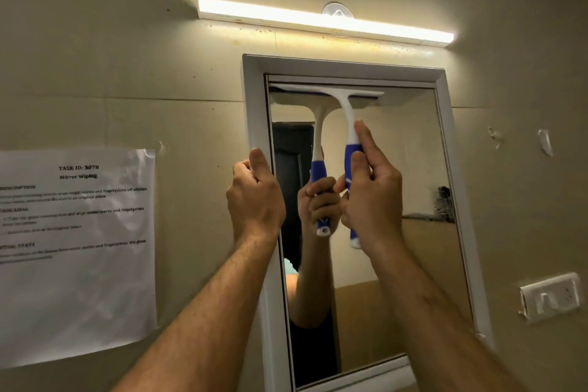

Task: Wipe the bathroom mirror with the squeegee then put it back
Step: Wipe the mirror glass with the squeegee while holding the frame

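A white-framed bathroom mirror [413,169] hangs on the beige wall in front of me. My right hand [372,194] is shut on the blue handle of a white and blue squeegee [348,114], whose blade lies across the glass near the top left of the mirror. My left hand [254,197] grips the mirror's left frame edge, thumb on the front. The glass reflects the squeegee and my arm.
A lit tube light [324,21] runs above the mirror with a suction hook [338,11] behind it. A printed task sheet [76,248] is taped to the wall at left. A white switch plate [550,296] sits at lower right.
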Demonstrator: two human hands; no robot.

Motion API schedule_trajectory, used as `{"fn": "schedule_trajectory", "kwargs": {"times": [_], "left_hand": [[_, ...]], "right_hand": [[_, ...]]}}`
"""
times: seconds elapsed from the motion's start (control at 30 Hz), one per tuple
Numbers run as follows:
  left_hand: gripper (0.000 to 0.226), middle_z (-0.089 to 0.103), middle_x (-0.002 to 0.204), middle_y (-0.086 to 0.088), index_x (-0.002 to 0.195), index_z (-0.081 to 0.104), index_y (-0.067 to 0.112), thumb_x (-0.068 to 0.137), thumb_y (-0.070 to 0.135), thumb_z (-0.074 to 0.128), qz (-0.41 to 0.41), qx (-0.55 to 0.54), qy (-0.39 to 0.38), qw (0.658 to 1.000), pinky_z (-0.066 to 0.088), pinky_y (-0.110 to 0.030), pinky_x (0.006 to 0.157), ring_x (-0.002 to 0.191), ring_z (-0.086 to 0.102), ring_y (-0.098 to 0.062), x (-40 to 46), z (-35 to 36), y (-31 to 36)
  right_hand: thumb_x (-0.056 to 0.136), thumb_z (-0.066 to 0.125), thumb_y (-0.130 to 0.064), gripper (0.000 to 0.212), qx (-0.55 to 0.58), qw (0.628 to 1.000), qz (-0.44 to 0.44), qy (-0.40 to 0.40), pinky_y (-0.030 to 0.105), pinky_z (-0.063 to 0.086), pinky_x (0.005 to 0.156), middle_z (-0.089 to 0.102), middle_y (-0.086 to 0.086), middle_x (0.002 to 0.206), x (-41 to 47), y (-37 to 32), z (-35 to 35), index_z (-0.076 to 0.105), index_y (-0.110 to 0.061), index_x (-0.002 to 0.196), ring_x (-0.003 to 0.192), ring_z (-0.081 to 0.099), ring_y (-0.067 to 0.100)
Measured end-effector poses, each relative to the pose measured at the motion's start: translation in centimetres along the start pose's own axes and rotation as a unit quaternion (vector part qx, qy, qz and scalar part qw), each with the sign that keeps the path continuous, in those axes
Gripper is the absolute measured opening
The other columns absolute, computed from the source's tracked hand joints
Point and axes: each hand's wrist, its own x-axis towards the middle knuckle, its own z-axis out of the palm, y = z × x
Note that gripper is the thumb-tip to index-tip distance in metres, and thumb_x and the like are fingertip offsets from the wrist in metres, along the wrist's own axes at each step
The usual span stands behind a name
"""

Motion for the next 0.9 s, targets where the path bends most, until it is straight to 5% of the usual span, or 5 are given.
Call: {"fn": "schedule_trajectory", "kwargs": {"times": [0.1,0.27,0.37,0.53,0.9], "left_hand": [[0.057,0.053,0.075,0.004,0.108,0.054,0.01,0.099,0.054,0.019,0.0,-0.001,-0.002,1.0,0.032,-0.017,0.05,0.064,0.052,-0.006,0.0,-0.1,0.1],[0.057,0.052,0.074,0.005,0.109,0.054,0.01,0.099,0.054,0.02,-0.002,-0.007,0.002,1.0,0.032,-0.017,0.05,0.063,0.051,-0.005,0.0,-0.1,0.0],[0.058,0.051,0.073,0.005,0.109,0.054,0.009,0.099,0.053,0.019,-0.002,-0.006,0.003,1.0,0.031,-0.017,0.049,0.062,0.05,-0.005,-0.1,-0.1,0.1],[0.06,0.051,0.073,0.004,0.108,0.055,0.006,0.099,0.053,0.018,-0.006,0.003,0.005,1.0,0.029,-0.017,0.048,0.061,0.049,-0.005,-0.2,-0.1,0.3],[0.06,0.049,0.073,0.005,0.11,0.054,0.007,0.1,0.052,0.016,-0.016,-0.018,-0.013,1.0,0.029,-0.017,0.049,0.062,0.047,-0.005,-0.7,-0.6,0.9]], "right_hand": [[0.103,0.041,-0.019,0.039,-0.019,1.0,-0.004,-0.003,0.012,0.048,0.049,0.055,-0.05,0.103,-1.3,0.8,-0.2,0.047,-0.044,0.133,0.049,0.056,0.003],[0.1,0.042,-0.02,0.043,-0.01,0.999,0.028,-0.033,0.012,0.046,0.05,0.066,0.002,0.114,-5.9,3.6,-2.9,0.048,-0.052,0.128,0.053,0.056,0.003],[0.1,0.045,-0.022,0.043,0.008,0.998,0.04,-0.05,0.012,0.044,0.05,0.065,-0.006,0.094,-5.9,3.1,-3.7,0.049,-0.056,0.125,0.051,0.053,0.001],[0.096,0.057,-0.024,0.052,-0.058,0.997,-0.027,-0.032,0.034,0.061,0.073,0.053,-0.012,0.135,-1.2,1.2,-2.4,0.041,-0.053,0.136,0.08,0.063,0.01],[0.096,0.054,-0.01,0.058,-0.084,0.993,-0.029,-0.074,0.009,0.049,0.059,0.063,-0.005,0.112,-6.9,3.5,-4.8,0.036,-0.054,0.129,0.069,0.062,-0.004]]}}
